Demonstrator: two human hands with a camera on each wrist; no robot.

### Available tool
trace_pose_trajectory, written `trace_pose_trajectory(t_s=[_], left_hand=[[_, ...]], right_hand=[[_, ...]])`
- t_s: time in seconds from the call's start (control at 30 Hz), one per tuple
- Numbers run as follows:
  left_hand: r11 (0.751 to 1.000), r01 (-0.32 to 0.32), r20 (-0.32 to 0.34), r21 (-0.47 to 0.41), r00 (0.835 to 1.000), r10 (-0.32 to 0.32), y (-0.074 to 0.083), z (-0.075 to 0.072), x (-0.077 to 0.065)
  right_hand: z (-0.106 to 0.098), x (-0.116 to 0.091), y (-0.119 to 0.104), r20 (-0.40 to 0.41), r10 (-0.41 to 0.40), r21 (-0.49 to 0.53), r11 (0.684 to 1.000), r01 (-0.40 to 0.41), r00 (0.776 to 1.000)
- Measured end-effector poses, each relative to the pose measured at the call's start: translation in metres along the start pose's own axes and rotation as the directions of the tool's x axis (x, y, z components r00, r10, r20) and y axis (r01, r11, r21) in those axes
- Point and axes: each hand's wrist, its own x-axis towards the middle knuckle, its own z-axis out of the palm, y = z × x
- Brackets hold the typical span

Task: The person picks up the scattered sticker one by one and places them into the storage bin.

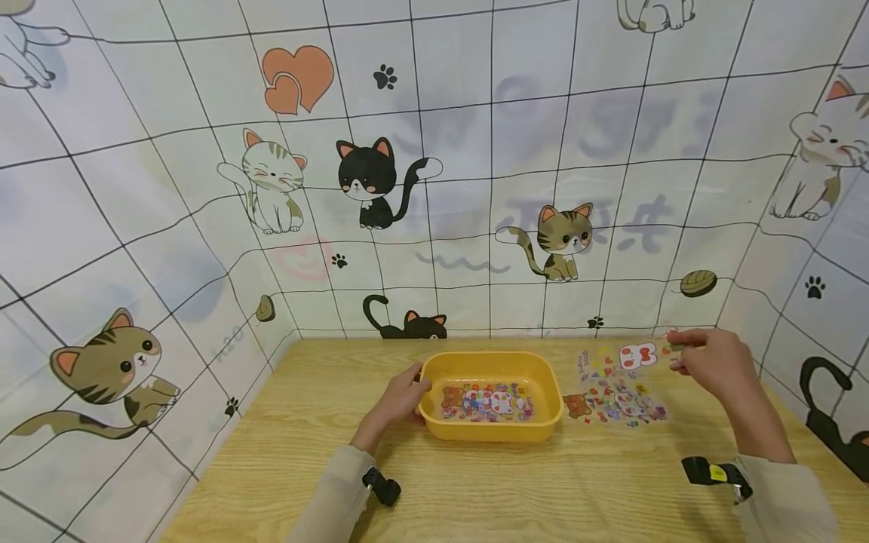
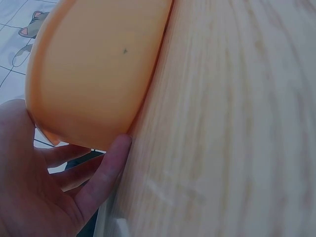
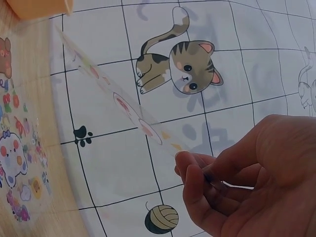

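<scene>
1 yellow tray (image 1: 489,432), is standing on the wooden table (image 1: 489,490); 1 left hand (image 1: 402,392), is gripping the tray's left end; 1 right hand (image 1: 718,363), is pinching 1 clear sticker sheet (image 1: 637,356) by its right edge, and the sheet is hanging above the table, right of the tray; 1 flat sticker sheet (image 1: 626,406), is lying beside the tray; colourful stickers (image 1: 498,401), are lying inside the tray; 1 cat-patterned wall covering (image 1: 462,219), is rising behind
</scene>
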Motion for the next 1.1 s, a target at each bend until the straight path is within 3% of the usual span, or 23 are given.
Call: trace_pose_trajectory(t_s=[1.1], left_hand=[[1.000,-0.002,-0.003,0.005,1.000,0.002,-0.0005,0.0009,0.0018]], right_hand=[[-0.0021,0.0019,0.0015,0.012,0.013,-0.002,1.000,-0.013,1.000]])
